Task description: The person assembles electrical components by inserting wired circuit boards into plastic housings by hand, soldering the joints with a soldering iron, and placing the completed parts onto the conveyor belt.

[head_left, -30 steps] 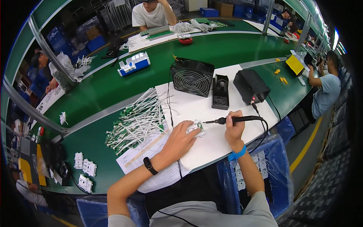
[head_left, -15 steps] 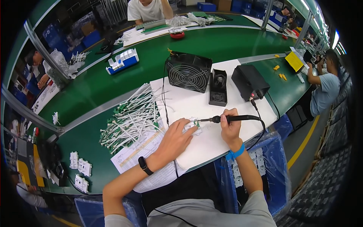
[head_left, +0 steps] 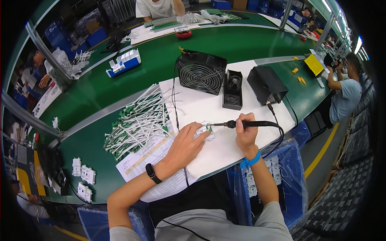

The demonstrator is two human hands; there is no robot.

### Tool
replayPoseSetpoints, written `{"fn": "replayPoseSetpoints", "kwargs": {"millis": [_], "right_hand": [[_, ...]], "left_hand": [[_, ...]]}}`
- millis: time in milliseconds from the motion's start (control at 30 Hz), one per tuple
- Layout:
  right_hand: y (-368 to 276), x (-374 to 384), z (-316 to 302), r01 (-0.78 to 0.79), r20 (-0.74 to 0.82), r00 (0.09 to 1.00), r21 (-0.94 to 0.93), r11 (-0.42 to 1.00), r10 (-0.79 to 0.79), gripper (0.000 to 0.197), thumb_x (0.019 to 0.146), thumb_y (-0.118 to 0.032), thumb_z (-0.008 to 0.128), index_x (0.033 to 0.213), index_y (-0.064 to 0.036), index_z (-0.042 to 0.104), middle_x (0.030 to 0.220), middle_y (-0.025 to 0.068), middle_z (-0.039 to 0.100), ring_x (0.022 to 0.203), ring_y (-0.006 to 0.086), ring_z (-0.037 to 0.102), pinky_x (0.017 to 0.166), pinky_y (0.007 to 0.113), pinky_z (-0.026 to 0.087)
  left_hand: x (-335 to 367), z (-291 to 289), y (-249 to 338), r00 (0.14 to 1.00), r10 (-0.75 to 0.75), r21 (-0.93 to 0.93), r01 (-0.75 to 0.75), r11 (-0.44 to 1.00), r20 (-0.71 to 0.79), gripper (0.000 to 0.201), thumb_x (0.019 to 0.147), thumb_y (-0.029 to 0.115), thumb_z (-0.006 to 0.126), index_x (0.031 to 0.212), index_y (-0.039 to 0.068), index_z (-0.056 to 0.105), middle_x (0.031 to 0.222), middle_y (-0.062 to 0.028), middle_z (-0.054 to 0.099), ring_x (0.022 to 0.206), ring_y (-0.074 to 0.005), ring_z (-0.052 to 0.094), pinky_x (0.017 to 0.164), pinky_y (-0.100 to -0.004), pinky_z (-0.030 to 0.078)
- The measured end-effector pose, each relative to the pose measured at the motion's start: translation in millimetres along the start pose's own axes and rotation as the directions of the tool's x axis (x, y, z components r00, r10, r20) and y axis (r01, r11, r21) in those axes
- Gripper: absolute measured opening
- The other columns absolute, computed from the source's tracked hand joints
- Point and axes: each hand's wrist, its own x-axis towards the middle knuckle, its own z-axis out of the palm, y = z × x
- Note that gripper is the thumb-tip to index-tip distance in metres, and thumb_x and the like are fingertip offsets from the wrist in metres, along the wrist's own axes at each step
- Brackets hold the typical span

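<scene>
item: right hand (head_left: pixel 246 134), fingers wrapped around a slim black pen-shaped soldering iron (head_left: pixel 260 124); we enter this grip as narrow and filled. its metal tip reaches the small white plastic part with green circuit board (head_left: pixel 207 130); whether they touch, we cannot tell.
item: left hand (head_left: pixel 184 145), fingertips laid on that same part; whether they pinch it or only press, we cannot tell.
position of the part: lying on the white rectangular mat (head_left: pixel 225 150), left of its middle. we take the mat as landmark.
worn: blue wrist strap (head_left: pixel 253 159), right; black wristband (head_left: pixel 152 173), left.
on the mat, far edge: black square fan with round wire grille (head_left: pixel 201 74).
on the mat, beside the fan: black oblong tray (head_left: pixel 233 90).
at the mat's right edge: black metal box with a cable at its front (head_left: pixel 266 83).
left of the mat: heap of white wires with green boards (head_left: pixel 137 125); partly under our left forearm, printed paper sheet (head_left: pixel 134 162).
farther left of the mat: three white plastic pieces (head_left: pixel 88 174).
beyond the mat: blue box of white parts (head_left: pixel 124 63).
below the mat, right: blue plastic-lined bin (head_left: pixel 296 180).
</scene>
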Motion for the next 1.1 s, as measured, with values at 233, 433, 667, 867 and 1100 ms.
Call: {"fn": "replayPoseSetpoints", "kwargs": {"millis": [233,433,667,867,1100], "right_hand": [[-4,2,1,-0.020,0.012,1.000,0.031,0.999,0.019,0.012,0.099,-0.008,0.061,0.095,-0.0064,0.049,0.072,-0.0019,0.049,0.063,0.0042,0.038,0.056,0.022,0.030],[-5,4,2,-0.053,-0.006,0.999,-0.018,0.998,0.053,0.012,0.099,-0.007,0.061,0.095,-0.0061,0.050,0.074,-0.0015,0.051,0.064,0.0040,0.040,0.056,0.022,0.033],[-4,2,-3,-0.047,-0.101,0.994,0.052,0.998,0.052,0.013,0.100,-0.008,0.061,0.094,-0.0060,0.050,0.074,-0.0009,0.051,0.064,0.0051,0.042,0.057,0.022,0.035],[-3,0,-3,-0.030,-0.044,0.998,0.109,0.994,0.035,0.014,0.099,-0.009,0.062,0.094,-0.0061,0.050,0.073,-0.0012,0.051,0.064,0.0052,0.041,0.057,0.023,0.035],[-1,-4,-2,-0.069,0.073,0.995,0.100,0.993,0.062,0.014,0.097,-0.009,0.065,0.095,-0.0057,0.051,0.074,-0.0012,0.053,0.063,0.0056,0.041,0.057,0.024,0.035]], "left_hand": [[0,-1,0,1.000,-0.003,-0.003,0.003,1.000,-0.003,0.035,0.086,0.006,0.069,0.121,0.007,0.066,0.126,-0.0183,0.057,0.118,-0.0363,0.055,0.100,-0.0433,0.047],[0,-2,-1,0.999,-0.024,-0.018,0.025,1.000,0.024,0.035,0.087,0.007,0.069,0.122,0.008,0.066,0.127,-0.0186,0.057,0.122,-0.0377,0.054,0.103,-0.0447,0.046],[1,-7,-13,0.998,-0.006,0.009,0.005,1.000,0.058,0.034,0.088,0.007,0.069,0.122,0.009,0.066,0.136,-0.0187,0.055,0.140,-0.0416,0.044,0.114,-0.0480,0.040],[7,-11,-17,0.994,-0.038,-0.069,0.045,0.997,0.102,0.045,0.087,0.004,0.070,0.131,0.010,0.062,0.136,-0.0184,0.056,0.137,-0.0412,0.048,0.112,-0.0470,0.042],[14,-22,-17,0.983,-0.002,-0.033,0.008,0.999,0.185,0.047,0.090,0.007,0.068,0.136,0.009,0.060,0.135,-0.0176,0.057,0.135,-0.0394,0.050,0.110,-0.0466,0.044]]}}
